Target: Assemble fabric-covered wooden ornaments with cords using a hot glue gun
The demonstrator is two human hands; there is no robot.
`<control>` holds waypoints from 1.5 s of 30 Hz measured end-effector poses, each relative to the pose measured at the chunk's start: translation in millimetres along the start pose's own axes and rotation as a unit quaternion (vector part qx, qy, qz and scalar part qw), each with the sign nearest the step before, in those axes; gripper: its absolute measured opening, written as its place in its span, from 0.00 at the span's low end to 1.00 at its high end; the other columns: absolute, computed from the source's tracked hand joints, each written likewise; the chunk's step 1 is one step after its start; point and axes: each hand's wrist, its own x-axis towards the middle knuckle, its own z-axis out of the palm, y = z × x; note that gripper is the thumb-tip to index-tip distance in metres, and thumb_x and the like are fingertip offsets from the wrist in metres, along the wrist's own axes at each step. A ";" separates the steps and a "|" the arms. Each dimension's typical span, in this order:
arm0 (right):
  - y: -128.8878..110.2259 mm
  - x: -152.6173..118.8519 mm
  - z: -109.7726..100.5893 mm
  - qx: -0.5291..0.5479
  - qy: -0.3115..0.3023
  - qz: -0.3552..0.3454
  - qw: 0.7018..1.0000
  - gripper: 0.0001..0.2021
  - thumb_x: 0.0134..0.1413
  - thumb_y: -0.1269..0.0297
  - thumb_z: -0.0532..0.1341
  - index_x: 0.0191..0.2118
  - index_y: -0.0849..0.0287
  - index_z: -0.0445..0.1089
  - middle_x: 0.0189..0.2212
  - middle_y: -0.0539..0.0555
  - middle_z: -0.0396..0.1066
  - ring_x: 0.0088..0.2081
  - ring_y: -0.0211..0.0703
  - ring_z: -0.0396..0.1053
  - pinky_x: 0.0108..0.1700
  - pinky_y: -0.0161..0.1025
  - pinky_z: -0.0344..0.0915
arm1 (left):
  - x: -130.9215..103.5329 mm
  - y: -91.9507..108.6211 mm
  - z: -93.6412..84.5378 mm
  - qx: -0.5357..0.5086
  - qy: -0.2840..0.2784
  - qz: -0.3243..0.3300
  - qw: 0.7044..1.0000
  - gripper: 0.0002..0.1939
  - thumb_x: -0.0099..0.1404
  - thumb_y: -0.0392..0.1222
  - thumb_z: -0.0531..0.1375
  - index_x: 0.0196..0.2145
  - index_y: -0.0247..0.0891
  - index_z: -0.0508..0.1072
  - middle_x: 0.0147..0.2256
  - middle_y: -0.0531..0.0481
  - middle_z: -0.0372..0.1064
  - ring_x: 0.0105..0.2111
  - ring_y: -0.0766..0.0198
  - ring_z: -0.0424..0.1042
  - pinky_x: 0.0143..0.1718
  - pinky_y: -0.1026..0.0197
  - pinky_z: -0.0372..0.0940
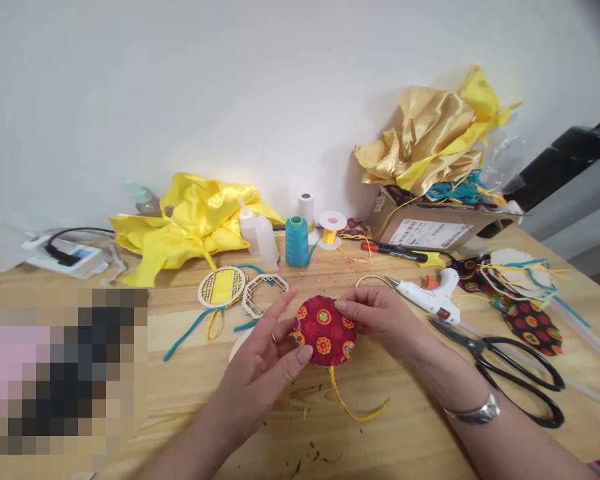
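Between my two hands is a round fabric-covered disc (323, 330), deep red with orange and green flowers. A yellow cord (347, 405) hangs from its lower edge toward the table. My left hand (267, 357) holds the disc's left side, thumb on the front and the index finger stretched up; its other fingers are partly hidden behind. At the upper right edge, my right hand (380, 317) pinches it between thumb and fingers. Just beyond lie an octagonal wooden lattice frame (250, 293) and a round lattice piece (205, 290) with a yellow middle. A pale disc (237, 345) is partly hidden by my left hand.
A white glue gun (427, 293) and black-handled scissors (503, 353) lie at the right. Behind stand a teal thread cone (297, 243), plastic bottles (267, 243), and a cardboard box (425, 223) heaped with fabric. Yellow satin (195, 220) is bunched along the wall.
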 end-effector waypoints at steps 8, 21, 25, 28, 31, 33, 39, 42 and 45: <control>3.4 1.6 0.9 -0.046 -0.019 -0.013 0.999 0.16 0.42 0.52 0.66 0.26 0.63 0.71 0.19 0.49 0.65 0.20 0.32 0.55 0.23 0.33 0.48 | -2.5 2.7 -8.0 0.132 -0.081 -0.097 0.983 0.15 0.61 0.41 0.61 0.47 0.49 0.75 0.47 0.50 0.74 0.42 0.56 0.75 0.43 0.55 0.72; -23.0 -0.8 -1.2 -0.064 0.100 -0.157 0.980 0.14 0.52 0.54 0.59 0.26 0.60 0.66 0.22 0.48 0.63 0.22 0.33 0.55 0.25 0.33 0.53 | 0.4 36.6 5.0 0.119 0.017 -0.013 0.993 0.12 0.61 0.41 0.62 0.43 0.42 0.76 0.42 0.48 0.77 0.40 0.60 0.76 0.42 0.60 0.71; -40.7 -6.4 4.2 -0.120 0.080 -0.206 0.968 0.18 0.56 0.57 0.56 0.19 0.59 0.60 0.17 0.46 0.56 0.22 0.33 0.53 0.25 0.33 0.51 | 7.0 49.9 13.2 0.077 0.019 0.018 0.997 0.11 0.60 0.39 0.63 0.42 0.39 0.77 0.39 0.47 0.78 0.39 0.60 0.76 0.41 0.60 0.72; -38.5 -9.4 11.5 -0.177 0.120 -0.259 0.942 0.20 0.59 0.58 0.53 0.18 0.59 0.60 0.17 0.46 0.56 0.22 0.34 0.54 0.25 0.34 0.52 | 16.0 46.0 14.3 0.007 0.040 0.024 0.999 0.10 0.59 0.37 0.63 0.39 0.37 0.78 0.37 0.45 0.78 0.37 0.61 0.76 0.39 0.60 0.72; -25.9 -10.5 17.4 -0.223 0.180 -0.375 0.882 0.10 0.58 0.66 0.57 0.26 0.60 0.68 0.24 0.50 0.66 0.28 0.37 0.62 0.31 0.35 0.59 | 22.8 36.3 13.0 -0.035 0.049 0.025 0.998 0.09 0.58 0.36 0.64 0.38 0.36 0.78 0.37 0.45 0.78 0.36 0.61 0.76 0.38 0.61 0.72; -17.7 -11.3 19.3 -0.259 0.184 -0.451 0.834 0.04 0.57 0.71 0.58 0.33 0.59 0.70 0.31 0.52 0.70 0.33 0.39 0.65 0.36 0.36 0.62 | 24.6 29.8 11.3 -0.047 0.044 0.024 0.998 0.09 0.58 0.36 0.64 0.38 0.36 0.78 0.39 0.45 0.78 0.36 0.61 0.76 0.38 0.61 0.72; -9.3 -14.1 16.3 -0.389 0.136 -0.531 0.740 0.08 0.56 0.77 0.59 0.39 0.60 0.70 0.34 0.54 0.71 0.36 0.41 0.62 0.39 0.40 0.61 | 23.9 19.0 6.2 -0.049 0.032 0.006 0.998 0.08 0.58 0.37 0.64 0.37 0.35 0.79 0.37 0.44 0.78 0.36 0.60 0.76 0.38 0.60 0.72; -9.3 -14.2 14.1 -0.420 0.131 -0.535 0.722 0.07 0.55 0.77 0.60 0.38 0.60 0.70 0.33 0.53 0.71 0.36 0.42 0.61 0.39 0.41 0.60 | 23.9 17.9 5.9 -0.040 0.030 0.002 0.999 0.08 0.57 0.38 0.65 0.36 0.35 0.79 0.36 0.44 0.78 0.36 0.60 0.76 0.38 0.60 0.72; -9.2 -14.0 12.4 -0.449 0.114 -0.530 0.711 0.07 0.55 0.77 0.59 0.37 0.59 0.70 0.33 0.53 0.72 0.37 0.43 0.61 0.40 0.43 0.59 | 23.9 17.9 6.6 -0.033 0.028 0.003 0.999 0.09 0.56 0.38 0.66 0.36 0.35 0.79 0.36 0.45 0.78 0.35 0.61 0.76 0.38 0.61 0.72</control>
